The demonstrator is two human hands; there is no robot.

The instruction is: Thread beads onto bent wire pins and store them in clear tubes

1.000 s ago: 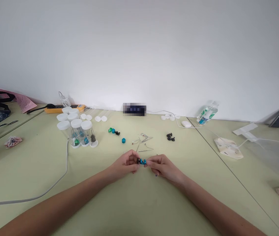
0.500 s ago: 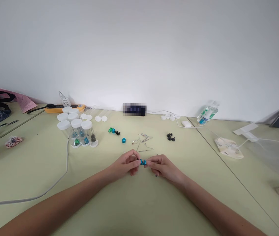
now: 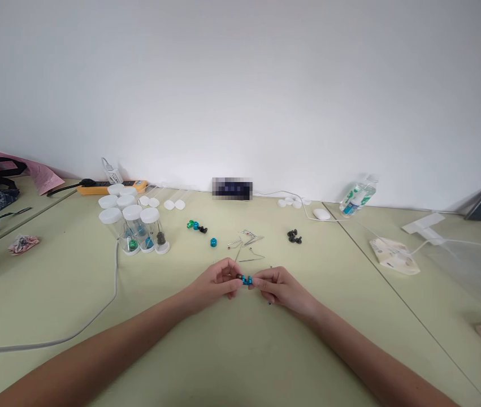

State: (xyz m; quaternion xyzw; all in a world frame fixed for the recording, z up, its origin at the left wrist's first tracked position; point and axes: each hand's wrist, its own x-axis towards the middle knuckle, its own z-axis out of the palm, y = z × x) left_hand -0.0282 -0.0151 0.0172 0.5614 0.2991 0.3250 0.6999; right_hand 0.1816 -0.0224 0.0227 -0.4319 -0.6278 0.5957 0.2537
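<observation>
My left hand is closed, its thumb and fingers pinching the dark end of a small shiny blue part. From the other side, my right hand grips the blue end between thumb and forefinger. The fingertips partly cover this piece, so its full shape is hidden. Just beyond the hands lie several thin metal pins and rods. A round blue piece sits to their left, with a cluster of green, blue and black pieces farther back. Several small black pieces lie to the right.
Several clear tubes with white caps stand at the left, near an orange power strip. A grey cable curves across the left side. White discs, a white mouse-like object and a clear bottle are at the back.
The left fingers have shifted slightly, and more of the part's dark end shows between them. The right hand stays almost where it was.
</observation>
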